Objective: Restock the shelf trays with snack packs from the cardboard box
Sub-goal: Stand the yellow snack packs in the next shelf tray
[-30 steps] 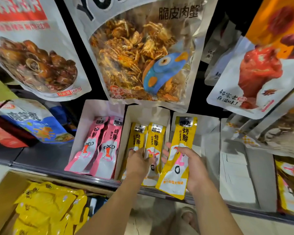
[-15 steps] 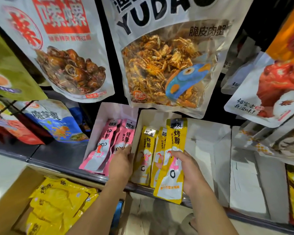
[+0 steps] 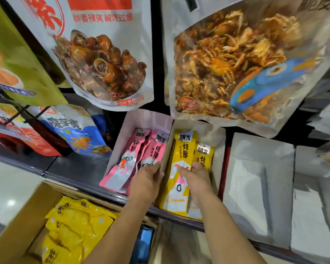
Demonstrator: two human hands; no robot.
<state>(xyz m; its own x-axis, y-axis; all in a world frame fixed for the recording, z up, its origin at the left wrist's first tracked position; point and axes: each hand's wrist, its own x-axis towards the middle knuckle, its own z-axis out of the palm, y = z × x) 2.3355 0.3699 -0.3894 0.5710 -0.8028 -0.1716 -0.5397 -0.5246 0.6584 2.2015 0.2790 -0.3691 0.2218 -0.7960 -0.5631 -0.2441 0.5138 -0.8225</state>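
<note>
Head view: big crab snack bag (image 3: 236, 73) and snail snack bag (image 3: 103, 54) hang above the shelf (image 3: 74, 168). Cardboard box (image 3: 13, 221) sits low left, below the shelf edge, with boxed yellow packs (image 3: 72, 225) piled inside. Three white trays stand side by side on the shelf: right tray (image 3: 255, 187), yellow tray (image 3: 218, 145) in the middle, pink tray (image 3: 122, 134) at left with pink packs (image 3: 130, 161) lying in it. Both bare forearms reach up from the bottom, roughly parallel. Left hand (image 3: 147, 181) is back up, fingers curled over the wall between pink tray and yellow tray, gripping it. Right hand (image 3: 197, 177) is back up, fingers bent down onto the front yellow pack (image 3: 179, 187), gripping it inside the yellow tray. That pack lies lengthwise, its bottom end overhanging the shelf edge. Second yellow pack (image 3: 205, 155) is just beside it, partly under the right hand.
</note>
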